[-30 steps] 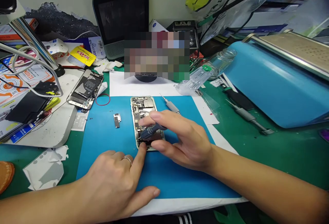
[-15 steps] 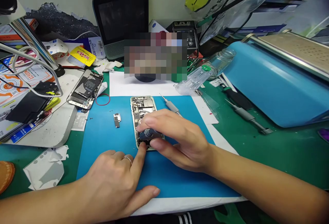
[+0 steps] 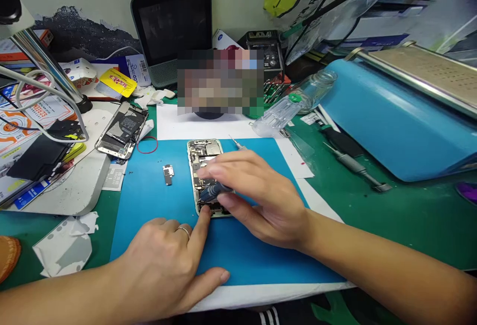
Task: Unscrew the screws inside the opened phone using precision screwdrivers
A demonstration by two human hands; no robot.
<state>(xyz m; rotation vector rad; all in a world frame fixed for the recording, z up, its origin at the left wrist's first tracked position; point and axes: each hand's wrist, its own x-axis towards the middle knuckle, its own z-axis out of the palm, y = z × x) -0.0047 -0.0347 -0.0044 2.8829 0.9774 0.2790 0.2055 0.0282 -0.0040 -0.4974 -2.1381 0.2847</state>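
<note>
An opened smartphone point(image 3: 194, 158) with bare inner parts lies upright in view on the blue mat point(image 3: 149, 235). My right hand point(image 3: 264, 198) is closed around a dark screwdriver point(image 3: 210, 193), holding it over the phone's lower half. The screwdriver's tip is too small to make out, and this hand covers the phone's right side. My left hand point(image 3: 167, 260) has its index fingertip on the phone's bottom edge, thumb stretched out, other fingers curled, holding nothing. Left of the phone are a small metal bracket point(image 3: 168, 174) and tiny screws. Partly behind my right hand lies a grey screwdriver point(image 3: 237, 143).
Another opened phone point(image 3: 122, 130) rests on a white box at left. A red rubber band point(image 3: 147, 145) lies nearby. At right are a second grey screwdriver point(image 3: 356, 167), a clear bottle point(image 3: 278, 116) and a large blue machine point(image 3: 402, 121). A dark-screened display point(image 3: 175, 27) stands behind.
The whole view has shifted slightly left. My right hand and the screwdriver handle have turned a little over the phone. My left index finger stays on the phone's bottom edge.
</note>
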